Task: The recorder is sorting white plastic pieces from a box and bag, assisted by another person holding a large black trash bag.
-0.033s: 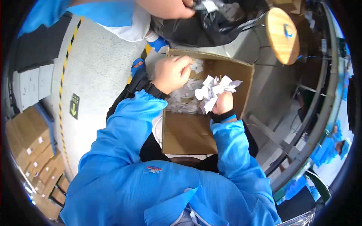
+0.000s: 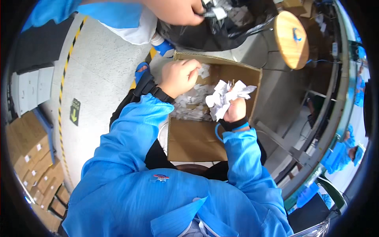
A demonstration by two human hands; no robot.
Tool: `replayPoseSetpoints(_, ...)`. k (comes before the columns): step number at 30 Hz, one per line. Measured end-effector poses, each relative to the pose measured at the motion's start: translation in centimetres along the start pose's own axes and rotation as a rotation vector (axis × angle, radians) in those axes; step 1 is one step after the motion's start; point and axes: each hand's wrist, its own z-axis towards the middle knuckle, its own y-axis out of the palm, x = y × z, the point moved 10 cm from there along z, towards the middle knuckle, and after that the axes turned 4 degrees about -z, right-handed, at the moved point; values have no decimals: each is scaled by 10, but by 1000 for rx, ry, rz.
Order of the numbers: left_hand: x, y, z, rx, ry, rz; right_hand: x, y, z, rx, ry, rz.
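Note:
An open cardboard box stands in front of me, with many white paper scraps lying inside it. My right hand is closed round a bunch of crumpled paper slips, held above the box's right half. Over the box's left edge is my left hand, its fingers curled in toward the palm. More scraps lie just beyond those fingers, and whether anything is between them is hidden. Dark bands circle both wrists, and a blue loop hangs by the right one.
Beyond the box a black plastic bag holds paper scraps, with a co-worker's hand at its rim. A round wooden stool stands at the far right. Cartons are stacked on the left, and a metal-framed bench runs along the right.
My right hand has turned slightly and shifted a little right with the paper slips, and the blue loop now shows at its wrist. The left hand keeps its curled pose.

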Motion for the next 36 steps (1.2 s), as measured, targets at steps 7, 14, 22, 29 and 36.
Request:
replayPoseSetpoints(7, 0, -8, -3, 45, -3, 34, -140, 106, -33, -42, -191, -128)
replayPoseSetpoints(14, -65, 68, -25, -284, 48, 2, -241, 198, 105, -327, -455, -833)
replayPoseSetpoints(22, -11, -11, 0, 130, 70, -76, -126, 181, 132, -300, 239, -1223)
replayPoseSetpoints(29, -35, 38, -2, -312, 43, -236, -163, 155, 156, -4, 5, -1476)
replayPoseSetpoints(36, -68, 108, -25, -395, 210, -223, -159, 128, 179, -127, 175, -1177)
